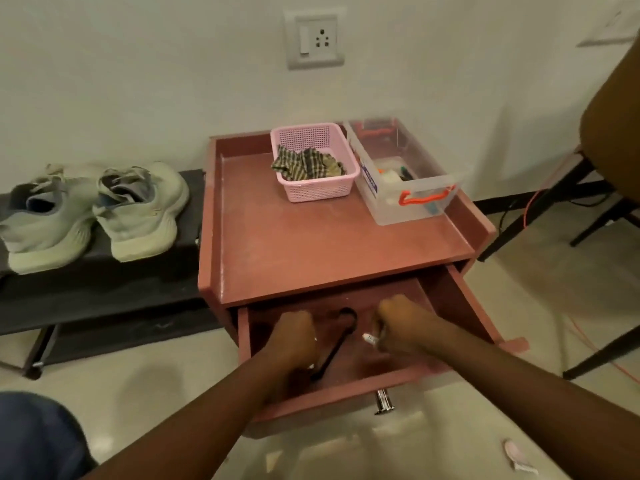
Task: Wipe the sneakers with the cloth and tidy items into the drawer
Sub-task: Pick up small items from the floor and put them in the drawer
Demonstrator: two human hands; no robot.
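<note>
The red-brown drawer [349, 393] of the nightstand [311, 244] is pulled open, and both my hands are inside it. My left hand [294, 337] is curled into a fist with small bits of something white showing at its edge. My right hand [401, 323] grips a white pen [370, 338] that points left. A black long-handled tool [330, 355] with a loop end lies on the drawer floor between my hands. The checked cloth [308, 164] sits in a pink basket [322, 194] on the nightstand top. Two pale green sneakers [138, 209] [45, 220] stand on a black rack [104, 289] to the left.
A clear plastic box [408, 211] with orange handles holds small items beside the basket. A metal knob [384, 401] sticks out of the drawer front. A brown chair [609, 133] with black legs stands at the right, with an orange cable [530, 202] on the floor.
</note>
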